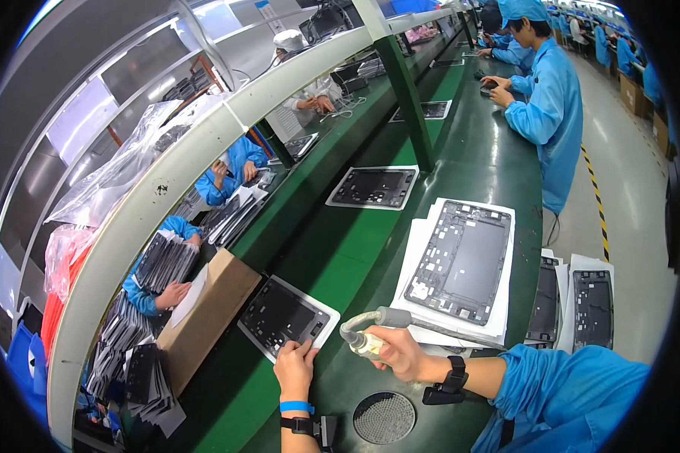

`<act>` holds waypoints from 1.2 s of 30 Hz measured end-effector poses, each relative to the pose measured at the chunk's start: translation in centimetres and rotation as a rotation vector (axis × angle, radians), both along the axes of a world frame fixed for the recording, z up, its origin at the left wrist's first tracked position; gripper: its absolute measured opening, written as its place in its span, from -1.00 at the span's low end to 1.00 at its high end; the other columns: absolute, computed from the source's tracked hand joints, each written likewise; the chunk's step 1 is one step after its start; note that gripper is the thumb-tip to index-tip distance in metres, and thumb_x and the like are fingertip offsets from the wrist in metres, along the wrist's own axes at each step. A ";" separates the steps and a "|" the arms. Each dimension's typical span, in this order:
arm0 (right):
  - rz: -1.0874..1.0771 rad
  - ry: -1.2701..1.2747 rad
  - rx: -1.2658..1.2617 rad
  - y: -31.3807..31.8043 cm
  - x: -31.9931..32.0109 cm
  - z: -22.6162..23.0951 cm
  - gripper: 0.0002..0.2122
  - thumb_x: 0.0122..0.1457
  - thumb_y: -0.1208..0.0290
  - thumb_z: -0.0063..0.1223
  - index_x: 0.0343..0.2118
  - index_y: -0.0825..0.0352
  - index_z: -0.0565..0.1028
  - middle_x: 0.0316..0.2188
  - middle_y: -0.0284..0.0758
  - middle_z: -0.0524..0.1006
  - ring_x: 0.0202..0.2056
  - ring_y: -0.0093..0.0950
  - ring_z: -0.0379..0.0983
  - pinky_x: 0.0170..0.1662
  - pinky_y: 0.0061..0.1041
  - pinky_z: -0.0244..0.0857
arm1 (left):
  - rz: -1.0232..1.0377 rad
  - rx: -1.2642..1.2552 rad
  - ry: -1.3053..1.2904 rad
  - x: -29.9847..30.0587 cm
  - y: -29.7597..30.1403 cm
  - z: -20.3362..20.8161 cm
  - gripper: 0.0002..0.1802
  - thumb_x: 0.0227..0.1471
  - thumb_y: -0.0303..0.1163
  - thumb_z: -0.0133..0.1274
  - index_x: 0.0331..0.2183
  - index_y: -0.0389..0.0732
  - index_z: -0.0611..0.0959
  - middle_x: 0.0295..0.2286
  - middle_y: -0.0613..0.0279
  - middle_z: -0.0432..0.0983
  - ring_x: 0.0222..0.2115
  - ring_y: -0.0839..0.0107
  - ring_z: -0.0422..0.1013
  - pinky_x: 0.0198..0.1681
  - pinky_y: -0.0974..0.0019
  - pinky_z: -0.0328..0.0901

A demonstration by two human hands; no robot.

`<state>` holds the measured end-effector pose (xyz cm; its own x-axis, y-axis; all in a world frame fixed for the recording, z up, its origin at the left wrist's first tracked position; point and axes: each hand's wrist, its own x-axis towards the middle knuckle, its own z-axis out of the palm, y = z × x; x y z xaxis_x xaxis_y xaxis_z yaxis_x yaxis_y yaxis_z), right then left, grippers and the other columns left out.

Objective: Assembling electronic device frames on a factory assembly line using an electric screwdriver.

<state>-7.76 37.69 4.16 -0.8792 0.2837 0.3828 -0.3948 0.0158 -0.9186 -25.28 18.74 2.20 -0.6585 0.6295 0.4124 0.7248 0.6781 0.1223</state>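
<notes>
My left hand (295, 368) has its fingers closed at the near edge of a black tablet housing (283, 313), which lies on a white sheet on the green belt. My right hand (399, 353) is wrapped round a pale yellowish hand tool (365, 343) with a bent grey hose; its nozzle end is hard to make out. The tool is held above the bench, just right of that housing. Behind my right hand, a larger black tablet housing (461, 260) lies on a stack of white sheets. Near my wrists sits a round, perforated disc (384, 417).
More housings ride on the belt, the nearest being a black one (374, 186). A green post (404, 106) rises beside the belt. A cardboard box (208, 317) stands at the left, near a co-worker's hands. Housings on sheets (593, 306) lie low at right. Another person (548, 113) works farther along.
</notes>
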 end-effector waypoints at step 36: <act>0.013 -0.066 0.044 -0.1 0.1 -1.2 -0.33 0.19 -0.27 -0.28 -0.05 0.32 0.48 -0.60 -0.37 0.46 -0.51 -0.51 0.43 -0.42 -0.50 0.28 | -0.119 -0.263 0.205 -1.5 -4.0 -0.2 -0.91 -0.08 -0.39 0.17 -0.50 -0.18 0.61 -0.51 0.20 0.51 -0.47 0.18 0.47 -0.46 0.16 0.36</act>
